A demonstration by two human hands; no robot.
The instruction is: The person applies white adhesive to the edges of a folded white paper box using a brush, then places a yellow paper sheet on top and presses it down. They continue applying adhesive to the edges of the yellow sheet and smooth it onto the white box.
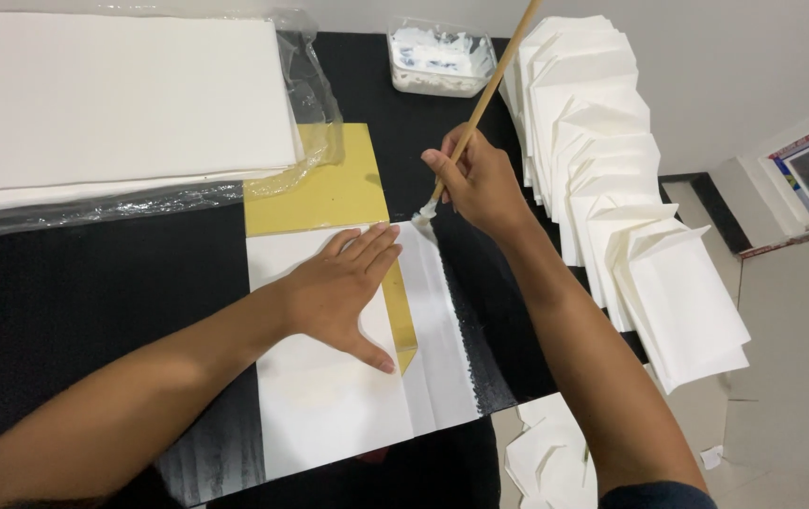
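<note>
My left hand [343, 287] lies flat, fingers spread, on a folded white paper sheet [329, 396] that rests partly over a yellow board [324, 193] on the black table [65, 292]. My right hand [480, 184] grips a long wooden-handled brush [489, 90], whose white-coated tip touches the top of the sheet's unfolded right flap [437, 330]. A narrow yellow strip shows between the folded part and the flap.
A clear plastic tub of white paste [440, 58] stands at the table's far edge. An overlapping row of folded white envelopes [612, 179] runs along the right. A stack of white paper in a plastic wrap [112, 104] sits at far left. More folded paper [550, 457] lies on the floor.
</note>
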